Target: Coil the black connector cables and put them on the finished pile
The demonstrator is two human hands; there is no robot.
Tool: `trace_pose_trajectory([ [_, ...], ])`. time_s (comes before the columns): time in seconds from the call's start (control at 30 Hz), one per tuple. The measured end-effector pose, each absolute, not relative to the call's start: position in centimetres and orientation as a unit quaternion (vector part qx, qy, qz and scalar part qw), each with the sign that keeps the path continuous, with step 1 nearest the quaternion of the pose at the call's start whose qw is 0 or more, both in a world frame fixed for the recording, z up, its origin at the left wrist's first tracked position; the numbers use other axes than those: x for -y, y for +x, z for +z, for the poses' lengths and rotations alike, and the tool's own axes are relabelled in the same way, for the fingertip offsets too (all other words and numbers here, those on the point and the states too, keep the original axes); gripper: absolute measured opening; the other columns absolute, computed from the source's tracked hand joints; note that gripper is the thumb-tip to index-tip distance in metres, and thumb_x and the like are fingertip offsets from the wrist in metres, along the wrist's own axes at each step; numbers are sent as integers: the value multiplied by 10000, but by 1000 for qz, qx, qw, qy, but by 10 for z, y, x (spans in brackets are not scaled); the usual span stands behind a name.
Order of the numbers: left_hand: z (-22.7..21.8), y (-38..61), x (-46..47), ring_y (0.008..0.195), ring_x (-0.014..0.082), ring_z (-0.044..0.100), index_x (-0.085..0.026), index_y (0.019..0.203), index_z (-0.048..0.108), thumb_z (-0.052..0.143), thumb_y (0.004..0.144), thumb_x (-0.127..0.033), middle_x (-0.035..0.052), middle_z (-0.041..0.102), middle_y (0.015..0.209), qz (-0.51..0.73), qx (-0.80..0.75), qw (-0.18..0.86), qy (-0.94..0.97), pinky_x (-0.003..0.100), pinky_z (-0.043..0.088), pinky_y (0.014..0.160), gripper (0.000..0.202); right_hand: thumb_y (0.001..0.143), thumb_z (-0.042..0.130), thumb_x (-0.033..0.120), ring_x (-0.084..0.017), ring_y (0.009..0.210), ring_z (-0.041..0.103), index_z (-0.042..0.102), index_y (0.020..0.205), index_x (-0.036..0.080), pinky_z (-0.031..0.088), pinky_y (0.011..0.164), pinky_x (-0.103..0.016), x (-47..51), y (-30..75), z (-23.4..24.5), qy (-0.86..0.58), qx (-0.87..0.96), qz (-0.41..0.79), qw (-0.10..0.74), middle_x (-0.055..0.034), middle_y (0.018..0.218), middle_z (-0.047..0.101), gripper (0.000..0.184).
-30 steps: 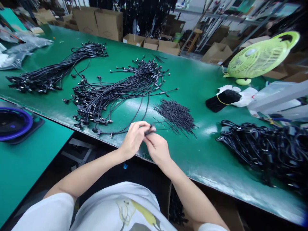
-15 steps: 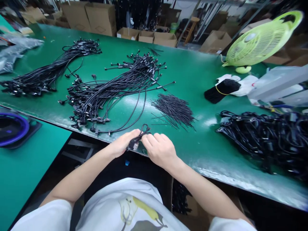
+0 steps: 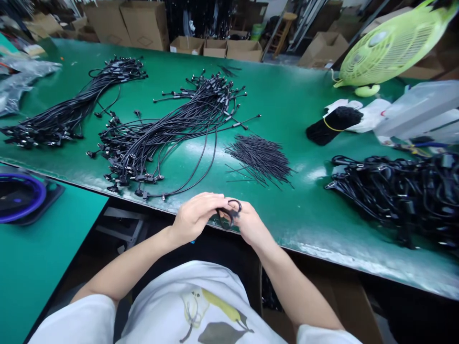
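Note:
Close to the table's front edge, a looped black cable point(image 3: 229, 219) is gathered between my two hands. My left hand point(image 3: 197, 215) is closed on its left side, fingers laid across the top. On the other side my right hand point(image 3: 247, 220) grips the same cable, with a small loop standing up by the fingers. The cable's plugs are hidden by the hands. Just beyond lies a heap of thin black ties point(image 3: 263, 157). Left of that heap spreads a bundle of long black cables point(image 3: 179, 124) with plugs at both ends.
Another cable bundle point(image 3: 82, 105) lies far left. Coiled black cables point(image 3: 398, 200) are piled at right. Behind them are a banded black bundle point(image 3: 333, 125) and a light green fan point(image 3: 390, 48). A purple-rimmed round device point(image 3: 39, 196) stands at left. Cardboard boxes point(image 3: 143, 24) line the back.
Both hands have shifted slightly right and the cable has turned between them. The left hand now lies over its top; the plug seen earlier is hidden.

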State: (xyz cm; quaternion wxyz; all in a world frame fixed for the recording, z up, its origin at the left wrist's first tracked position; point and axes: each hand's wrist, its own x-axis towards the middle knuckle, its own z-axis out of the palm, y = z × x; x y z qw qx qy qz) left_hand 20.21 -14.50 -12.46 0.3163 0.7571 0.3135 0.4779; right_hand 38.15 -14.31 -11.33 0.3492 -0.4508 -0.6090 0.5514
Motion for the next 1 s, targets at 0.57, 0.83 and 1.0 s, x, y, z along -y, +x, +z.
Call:
trace_pose_trajectory([
  [0.57, -118, 227, 153, 1261, 266, 533, -171, 1061, 687, 616, 869, -489, 105, 662, 1257, 478, -396, 656, 430, 393, 374, 1085, 378, 1006, 358, 292, -125, 604, 469, 572, 722, 173, 322, 604, -267, 149, 371, -117, -450, 812, 173, 328, -11, 656, 576, 375],
  [0.83, -116, 234, 137, 1004, 192, 672, -199, 918, 562, 767, 763, -350, 32, 750, 943, 546, -402, 681, 276, 377, 435, 1006, 298, 960, 465, 434, -222, 883, 614, 621, 1059, 150, 473, 741, -329, 150, 373, -116, -531, 763, 162, 333, -127, 1006, 651, 339],
  [1.0, -119, 239, 127, 1204, 248, 588, -177, 855, 572, 768, 748, -347, 93, 687, 1190, 521, -397, 683, 322, 411, 398, 1072, 281, 989, 379, 244, -229, 1016, 605, 368, 1439, 133, 505, 784, -345, 144, 364, -140, -509, 805, 38, 303, -212, 1337, 494, 464],
])
